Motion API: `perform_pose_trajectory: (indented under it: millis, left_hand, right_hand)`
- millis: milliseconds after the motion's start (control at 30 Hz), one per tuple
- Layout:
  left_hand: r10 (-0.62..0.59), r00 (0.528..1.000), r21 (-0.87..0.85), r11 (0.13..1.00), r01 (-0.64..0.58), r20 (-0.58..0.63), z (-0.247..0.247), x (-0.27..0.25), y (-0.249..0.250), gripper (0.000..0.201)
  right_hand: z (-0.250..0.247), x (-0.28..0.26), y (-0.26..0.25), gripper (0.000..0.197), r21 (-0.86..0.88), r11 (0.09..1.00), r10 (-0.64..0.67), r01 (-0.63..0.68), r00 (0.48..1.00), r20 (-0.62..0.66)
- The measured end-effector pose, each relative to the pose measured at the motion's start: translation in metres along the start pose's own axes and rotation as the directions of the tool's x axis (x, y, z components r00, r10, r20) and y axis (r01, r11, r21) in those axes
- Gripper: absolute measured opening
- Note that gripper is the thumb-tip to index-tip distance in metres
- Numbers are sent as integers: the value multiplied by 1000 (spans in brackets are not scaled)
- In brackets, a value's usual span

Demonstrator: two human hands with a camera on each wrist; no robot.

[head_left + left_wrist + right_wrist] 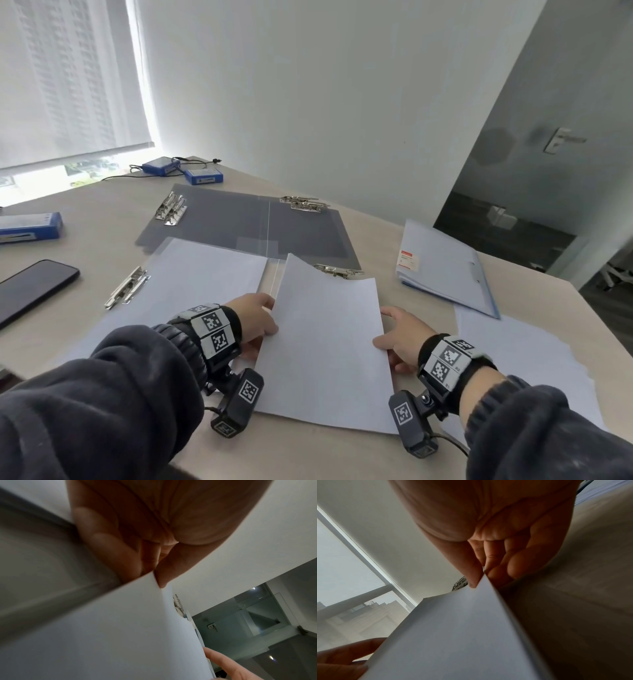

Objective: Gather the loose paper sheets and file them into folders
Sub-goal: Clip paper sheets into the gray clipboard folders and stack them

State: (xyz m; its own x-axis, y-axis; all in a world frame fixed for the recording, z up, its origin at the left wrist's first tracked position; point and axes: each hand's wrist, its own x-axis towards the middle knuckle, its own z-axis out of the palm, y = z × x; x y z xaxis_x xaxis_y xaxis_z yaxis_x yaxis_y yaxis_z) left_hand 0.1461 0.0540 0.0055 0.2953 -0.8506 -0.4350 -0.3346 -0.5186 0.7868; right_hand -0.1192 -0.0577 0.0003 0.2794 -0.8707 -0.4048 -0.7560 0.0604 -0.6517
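Observation:
A stack of white paper sheets [325, 342] is held over the near table edge, its far end tilted up. My left hand [255, 320] pinches its left edge [154, 580], thumb on top and fingers under. My right hand [400, 337] pinches the right edge [481, 580] the same way. Under the stack lies an open folder [191, 274] with paper on its left leaf and a metal clip [125, 287]. A second open grey folder [239, 222] lies behind it. More loose sheets [520, 359] lie at the right.
A closed light-blue folder [445, 270] sits at the right. A black phone [30, 291] lies at the left edge, near a blue box [29, 226]. Two blue boxes [181, 169] with cables stand at the far side. A door [548, 144] stands beyond the table.

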Motion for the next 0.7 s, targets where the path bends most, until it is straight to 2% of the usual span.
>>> perform_pose_trajectory:
  millis: [233, 367, 467, 567, 700]
  left_hand:
    - [-21, 1000, -57, 998, 22, 13, -4, 5, -6, 34]
    - [-24, 1000, -10, 1000, 24, -15, -4, 6, -2, 38]
    - [-31, 999, -27, 999, 31, -10, -5, 10, 0, 51]
    - [-27, 998, 2, 1000, 27, -54, -5, 8, 4, 56]
    - [-40, 998, -6, 999, 40, -38, -4, 8, 8, 61]
  right_hand:
    - [2, 7, 3, 67, 56, 998, 8, -7, 1000, -1]
    - [1, 12, 1, 67, 42, 999, 12, -12, 1000, -11]
    - [-1, 17, 0, 67, 14, 1000, 24, -24, 999, -21]
    - [-3, 23, -3, 68, -23, 999, 34, -34, 999, -13]
    - [-8, 26, -10, 71, -134, 990, 49, -46, 999, 15]
